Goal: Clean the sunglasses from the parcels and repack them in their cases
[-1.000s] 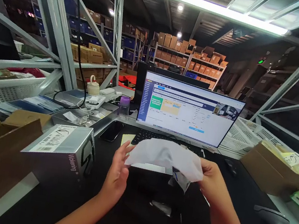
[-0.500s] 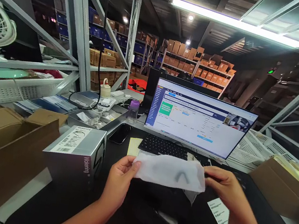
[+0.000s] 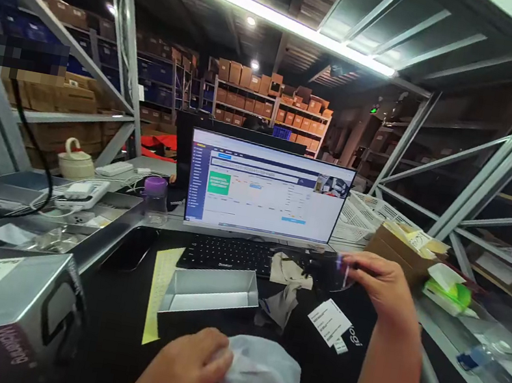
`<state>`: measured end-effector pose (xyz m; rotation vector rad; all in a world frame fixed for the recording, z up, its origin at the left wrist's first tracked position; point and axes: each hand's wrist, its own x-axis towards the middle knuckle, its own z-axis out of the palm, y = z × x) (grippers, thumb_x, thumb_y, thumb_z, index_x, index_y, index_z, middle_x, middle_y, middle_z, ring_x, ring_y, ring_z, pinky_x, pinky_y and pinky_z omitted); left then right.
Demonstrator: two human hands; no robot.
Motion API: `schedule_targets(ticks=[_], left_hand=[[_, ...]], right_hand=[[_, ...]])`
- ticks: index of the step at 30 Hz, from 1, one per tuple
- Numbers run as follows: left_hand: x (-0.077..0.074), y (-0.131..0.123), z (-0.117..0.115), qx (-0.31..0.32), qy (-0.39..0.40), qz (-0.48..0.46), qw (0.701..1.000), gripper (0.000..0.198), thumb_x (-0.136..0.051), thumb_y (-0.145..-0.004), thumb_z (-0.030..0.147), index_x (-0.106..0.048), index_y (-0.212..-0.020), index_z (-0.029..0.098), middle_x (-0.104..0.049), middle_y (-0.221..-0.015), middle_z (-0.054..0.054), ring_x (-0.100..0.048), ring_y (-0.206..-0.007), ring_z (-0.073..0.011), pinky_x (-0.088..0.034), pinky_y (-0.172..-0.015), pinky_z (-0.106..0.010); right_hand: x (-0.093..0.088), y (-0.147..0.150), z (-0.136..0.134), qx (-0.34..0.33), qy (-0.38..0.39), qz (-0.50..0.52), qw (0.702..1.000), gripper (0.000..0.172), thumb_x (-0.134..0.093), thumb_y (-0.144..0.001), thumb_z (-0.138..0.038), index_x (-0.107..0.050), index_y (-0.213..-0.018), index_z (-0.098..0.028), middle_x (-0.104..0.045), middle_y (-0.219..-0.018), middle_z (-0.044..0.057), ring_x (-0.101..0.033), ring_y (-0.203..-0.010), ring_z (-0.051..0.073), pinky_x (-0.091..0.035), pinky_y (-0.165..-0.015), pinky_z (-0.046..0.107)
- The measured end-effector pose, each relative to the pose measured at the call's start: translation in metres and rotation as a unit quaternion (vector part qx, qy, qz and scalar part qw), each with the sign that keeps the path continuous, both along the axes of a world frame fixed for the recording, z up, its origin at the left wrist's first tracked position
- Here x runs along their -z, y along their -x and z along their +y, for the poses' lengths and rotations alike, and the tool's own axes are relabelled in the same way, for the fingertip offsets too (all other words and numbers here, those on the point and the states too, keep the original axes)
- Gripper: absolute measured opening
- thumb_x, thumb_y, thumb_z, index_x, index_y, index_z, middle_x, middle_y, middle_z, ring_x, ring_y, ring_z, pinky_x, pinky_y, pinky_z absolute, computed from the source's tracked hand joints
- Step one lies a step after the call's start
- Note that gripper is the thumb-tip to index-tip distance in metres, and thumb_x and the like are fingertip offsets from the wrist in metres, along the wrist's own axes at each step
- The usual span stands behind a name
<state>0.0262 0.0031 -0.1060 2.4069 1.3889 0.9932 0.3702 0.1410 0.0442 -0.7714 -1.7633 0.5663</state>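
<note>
Our left hand [image 3: 190, 365] is closed on the left edge of a soft, white translucent pouch [image 3: 266, 375] at the near side of the black-topped bench [image 3: 112, 331]; we cannot tell what it contains. Our right hand [image 3: 376, 279] pinches a blurred, dark glossy object [image 3: 333, 272]. Before the black keyboard [image 3: 228, 254] sits an open, silver rectangular box [image 3: 209, 300], its inner floor visible. A brown cardboard box [image 3: 381, 243] holds yellow and white packets [image 3: 418, 240]; a grey metal tray [image 3: 103, 242] holds clear plastic pieces [image 3: 56, 240].
</note>
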Motion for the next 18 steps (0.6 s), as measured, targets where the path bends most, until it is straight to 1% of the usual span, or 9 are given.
schedule_targets(ticks=[1, 3, 5, 6, 9, 11, 12, 15, 18], left_hand=[[0.003, -0.003, 0.001, 0.018, -0.004, 0.05, 0.999, 0.029, -0.048, -0.092, 0.013, -0.072, -0.101, 0.027, -0.075, -0.11, -0.007, -0.068, -0.105, -0.026, -0.054, -0.086, -0.035], [0.003, -0.009, 0.0, 0.011, 0.006, 0.13, 0.991, 0.032, -0.047, -0.088, 0.005, -0.073, -0.089, 0.023, -0.075, -0.108, -0.009, -0.065, -0.109, -0.0294, -0.051, -0.089, -0.039], [-0.004, -0.015, -0.006, -0.01, 0.042, 0.219, 0.975, 0.032, -0.048, -0.084, 0.001, -0.073, -0.088, 0.021, -0.074, -0.101, -0.01, -0.064, -0.105, -0.031, -0.049, -0.088, -0.042], [-0.011, -0.018, -0.011, -0.021, 0.068, 0.249, 0.966, 0.029, -0.05, -0.084, 0.003, -0.073, -0.09, 0.021, -0.074, -0.096, -0.01, -0.064, -0.1, -0.0308, -0.048, -0.085, -0.043], [-0.031, -0.029, -0.024, -0.057, 0.147, 0.279, 0.947, 0.021, -0.062, -0.085, 0.021, -0.072, -0.103, 0.02, -0.074, -0.092, -0.011, -0.065, -0.092, -0.0324, -0.047, -0.084, -0.044], [-0.042, -0.035, -0.029, -0.089, 0.191, 0.307, 0.928, 0.031, -0.066, -0.084, 0.033, -0.072, -0.109, 0.016, -0.074, -0.096, -0.017, -0.066, -0.095, -0.0374, -0.048, -0.085, -0.048], [-0.046, -0.038, -0.03, -0.099, 0.212, 0.322, 0.917, 0.034, -0.065, -0.086, 0.036, -0.071, -0.111, 0.014, -0.074, -0.098, -0.02, -0.067, -0.096, -0.0398, -0.048, -0.085, -0.05], [-0.054, -0.041, -0.028, -0.104, 0.264, 0.34, 0.897, 0.032, -0.06, -0.089, 0.03, -0.071, -0.113, 0.013, -0.074, -0.101, -0.022, -0.069, -0.096, -0.0421, -0.05, -0.084, -0.053], [-0.064, -0.035, -0.028, -0.079, 0.287, 0.317, 0.9, 0.033, -0.063, -0.084, 0.027, -0.072, -0.115, 0.017, -0.074, -0.105, -0.02, -0.07, -0.098, -0.0413, -0.051, -0.086, -0.054]], right_hand=[[0.0, 0.008, 0.0, -0.011, -0.001, -0.011, 1.0, 0.011, -0.081, -0.072, -0.024, -0.083, -0.082, -0.027, -0.08, -0.087, 0.005, -0.075, -0.085, 0.024, -0.06, -0.081, 0.037], [0.0, 0.021, 0.0, -0.027, 0.003, -0.024, 0.999, 0.011, -0.08, -0.073, -0.024, -0.083, -0.083, -0.027, -0.08, -0.087, 0.005, -0.075, -0.085, 0.024, -0.06, -0.082, 0.037], [0.0, 0.028, 0.0, -0.042, 0.013, -0.032, 0.999, 0.011, -0.079, -0.074, -0.025, -0.083, -0.084, -0.025, -0.08, -0.087, 0.005, -0.074, -0.085, 0.023, -0.06, -0.082, 0.037], [0.001, 0.03, 0.0, -0.05, 0.018, -0.035, 0.998, 0.011, -0.079, -0.074, -0.026, -0.083, -0.085, -0.025, -0.08, -0.087, 0.005, -0.074, -0.085, 0.023, -0.06, -0.081, 0.037], [0.002, 0.033, 0.001, -0.068, 0.024, -0.042, 0.997, 0.011, -0.078, -0.075, -0.027, -0.083, -0.085, -0.024, -0.08, -0.087, 0.005, -0.074, -0.085, 0.023, -0.059, -0.081, 0.037], [0.002, 0.035, 0.0, -0.076, 0.026, -0.044, 0.996, 0.011, -0.078, -0.075, -0.026, -0.083, -0.085, -0.024, -0.08, -0.088, 0.006, -0.074, -0.085, 0.023, -0.059, -0.08, 0.036], [0.003, 0.037, 0.0, -0.081, 0.028, -0.046, 0.995, 0.011, -0.078, -0.075, -0.026, -0.083, -0.085, -0.024, -0.08, -0.089, 0.006, -0.074, -0.086, 0.023, -0.059, -0.08, 0.036], [0.004, 0.043, -0.003, -0.095, 0.035, -0.05, 0.994, 0.012, -0.077, -0.075, -0.022, -0.083, -0.085, -0.024, -0.08, -0.091, 0.006, -0.074, -0.087, 0.022, -0.059, -0.079, 0.035], [0.005, 0.05, -0.007, -0.101, 0.037, -0.045, 0.993, 0.013, -0.075, -0.076, -0.02, -0.082, -0.086, -0.024, -0.079, -0.091, 0.006, -0.074, -0.086, 0.022, -0.059, -0.077, 0.033]])
